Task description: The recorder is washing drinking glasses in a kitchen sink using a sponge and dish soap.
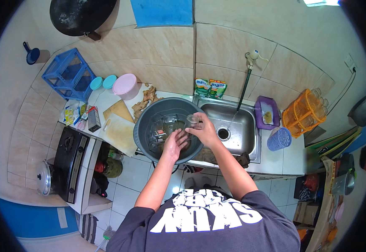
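Observation:
My right hand (204,129) grips a clear drinking glass (191,121) over the right side of a large grey plastic basin (139,121). Palm up and fingers spread, my left hand (174,145) is just below and left of that glass; whether its fingertips touch it I cannot tell. Several more clear glasses (157,134) lie in the basin, partly hidden by my left hand. Beside the basin, a thin stream of water runs from a dark hose (244,89) into the stainless steel sink (242,146).
Left of the basin are ginger root (145,100), a cutting board (120,134), a box grater (94,119) and a pink container (126,86). Right of the sink stand a purple tub (258,110), a blue plastic cup (279,139) and an orange rack (302,113) of glasses. A stove (71,163) is at far left.

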`<state>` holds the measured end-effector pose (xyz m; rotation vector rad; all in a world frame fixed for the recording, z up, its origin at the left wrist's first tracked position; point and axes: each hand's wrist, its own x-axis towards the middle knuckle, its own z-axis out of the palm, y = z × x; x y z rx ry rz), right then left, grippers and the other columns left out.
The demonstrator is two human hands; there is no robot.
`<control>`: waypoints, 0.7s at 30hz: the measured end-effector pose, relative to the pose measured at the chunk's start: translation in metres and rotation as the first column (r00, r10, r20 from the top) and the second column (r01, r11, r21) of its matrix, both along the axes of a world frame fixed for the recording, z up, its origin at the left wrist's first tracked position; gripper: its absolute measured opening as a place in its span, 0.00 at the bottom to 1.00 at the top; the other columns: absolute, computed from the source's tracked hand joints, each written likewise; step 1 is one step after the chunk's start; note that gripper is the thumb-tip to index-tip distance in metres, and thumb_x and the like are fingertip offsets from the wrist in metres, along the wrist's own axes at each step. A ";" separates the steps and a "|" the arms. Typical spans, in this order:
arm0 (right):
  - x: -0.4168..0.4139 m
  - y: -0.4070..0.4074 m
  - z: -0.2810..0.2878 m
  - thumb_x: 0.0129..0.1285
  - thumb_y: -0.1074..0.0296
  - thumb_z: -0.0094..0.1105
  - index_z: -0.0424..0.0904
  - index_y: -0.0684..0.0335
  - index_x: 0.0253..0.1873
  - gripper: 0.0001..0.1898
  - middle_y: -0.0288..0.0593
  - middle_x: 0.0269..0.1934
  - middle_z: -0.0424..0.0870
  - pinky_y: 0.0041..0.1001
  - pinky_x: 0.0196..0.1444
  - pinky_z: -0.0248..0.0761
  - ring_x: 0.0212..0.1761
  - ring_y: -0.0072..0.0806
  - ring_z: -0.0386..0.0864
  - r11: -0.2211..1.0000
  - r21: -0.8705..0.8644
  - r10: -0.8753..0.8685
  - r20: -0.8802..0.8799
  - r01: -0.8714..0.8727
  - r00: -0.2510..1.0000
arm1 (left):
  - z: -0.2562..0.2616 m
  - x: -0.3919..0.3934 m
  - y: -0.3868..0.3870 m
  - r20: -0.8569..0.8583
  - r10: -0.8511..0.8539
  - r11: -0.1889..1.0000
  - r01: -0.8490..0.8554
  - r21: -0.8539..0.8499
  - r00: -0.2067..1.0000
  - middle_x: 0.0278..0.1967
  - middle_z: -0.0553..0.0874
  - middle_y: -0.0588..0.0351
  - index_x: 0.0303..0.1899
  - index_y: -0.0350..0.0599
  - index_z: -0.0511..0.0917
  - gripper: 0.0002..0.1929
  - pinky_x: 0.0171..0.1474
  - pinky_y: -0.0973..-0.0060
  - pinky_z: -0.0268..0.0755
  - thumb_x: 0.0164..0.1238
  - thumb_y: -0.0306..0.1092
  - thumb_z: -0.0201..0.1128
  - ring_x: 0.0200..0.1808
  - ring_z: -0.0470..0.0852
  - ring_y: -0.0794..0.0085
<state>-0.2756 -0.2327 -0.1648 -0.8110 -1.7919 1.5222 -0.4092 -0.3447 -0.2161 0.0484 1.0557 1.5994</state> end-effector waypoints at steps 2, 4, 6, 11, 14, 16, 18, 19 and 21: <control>0.007 0.000 -0.004 0.55 0.76 0.77 0.68 0.65 0.65 0.34 0.45 0.52 0.80 0.28 0.55 0.76 0.50 0.28 0.81 0.987 -0.149 -0.080 -0.169 0.055 0.982 | 0.009 0.005 0.001 -0.071 -0.003 1.000 0.003 0.003 0.997 0.51 0.84 0.52 0.57 0.45 0.76 0.17 0.57 0.61 0.77 0.80 0.46 0.52 0.57 0.83 0.59; 0.013 -0.001 -0.001 0.57 0.73 0.77 0.66 0.66 0.66 0.35 0.45 0.53 0.80 0.28 0.55 0.76 0.50 0.28 0.81 0.978 -0.193 -0.123 -0.197 0.084 0.973 | 0.013 0.006 0.002 -0.134 -0.051 0.999 0.050 -0.011 0.990 0.48 0.86 0.54 0.56 0.45 0.77 0.16 0.53 0.67 0.78 0.81 0.45 0.52 0.52 0.85 0.65; 0.024 0.002 -0.003 0.59 0.69 0.77 0.64 0.67 0.68 0.36 0.45 0.54 0.79 0.28 0.56 0.76 0.51 0.29 0.81 0.964 -0.238 -0.174 -0.221 0.120 0.960 | 0.020 0.013 0.005 -0.203 -0.096 0.995 0.093 -0.021 0.974 0.48 0.86 0.54 0.55 0.45 0.77 0.16 0.51 0.70 0.78 0.81 0.45 0.52 0.50 0.86 0.67; 0.058 0.005 0.008 0.62 0.54 0.75 0.60 0.74 0.69 0.42 0.49 0.56 0.78 0.27 0.55 0.75 0.53 0.31 0.82 0.819 -0.529 -0.346 -0.144 0.224 0.927 | 0.042 0.042 0.021 -0.377 -0.174 0.983 0.182 -0.014 0.910 0.47 0.87 0.55 0.53 0.45 0.78 0.16 0.46 0.76 0.76 0.81 0.47 0.53 0.44 0.87 0.72; 0.087 0.022 -0.023 0.61 0.53 0.76 0.61 0.74 0.68 0.42 0.51 0.54 0.78 0.29 0.52 0.78 0.51 0.31 0.81 0.758 -0.545 -0.459 -0.057 0.358 0.887 | 0.052 0.074 0.042 -0.480 -0.280 0.945 0.327 0.017 0.832 0.47 0.86 0.54 0.54 0.43 0.76 0.18 0.47 0.77 0.75 0.81 0.48 0.55 0.47 0.86 0.72; 0.102 0.026 -0.032 0.61 0.52 0.75 0.62 0.73 0.68 0.41 0.50 0.53 0.78 0.29 0.50 0.79 0.50 0.32 0.81 0.732 -0.536 -0.492 0.009 0.420 0.870 | 0.047 0.094 0.055 -0.502 -0.331 0.927 0.376 -0.013 0.799 0.48 0.86 0.53 0.57 0.42 0.74 0.19 0.47 0.76 0.75 0.80 0.48 0.56 0.48 0.86 0.72; 0.114 0.029 -0.037 0.61 0.51 0.74 0.64 0.72 0.64 0.38 0.49 0.50 0.78 0.29 0.49 0.79 0.49 0.32 0.81 0.762 -0.533 -0.424 0.018 0.367 0.905 | 0.026 0.111 0.071 -0.504 -0.383 0.908 0.415 -0.052 0.774 0.49 0.85 0.52 0.64 0.41 0.67 0.26 0.48 0.75 0.76 0.77 0.49 0.61 0.48 0.86 0.71; 0.121 0.032 -0.039 0.61 0.51 0.74 0.64 0.72 0.64 0.38 0.49 0.50 0.78 0.29 0.49 0.79 0.49 0.32 0.81 0.760 -0.533 -0.427 0.020 0.371 0.904 | 0.019 0.122 0.080 -0.502 -0.386 0.907 0.419 -0.052 0.774 0.49 0.85 0.52 0.64 0.41 0.67 0.26 0.48 0.75 0.76 0.77 0.49 0.61 0.48 0.86 0.71; 0.135 0.038 -0.042 0.62 0.51 0.73 0.66 0.69 0.62 0.35 0.49 0.48 0.78 0.29 0.49 0.76 0.49 0.32 0.81 0.732 -0.585 -0.466 -0.056 0.349 0.883 | 0.006 0.144 0.099 -0.539 -0.353 0.932 0.335 -0.136 0.765 0.49 0.84 0.52 0.67 0.41 0.62 0.32 0.47 0.73 0.77 0.75 0.50 0.63 0.48 0.86 0.69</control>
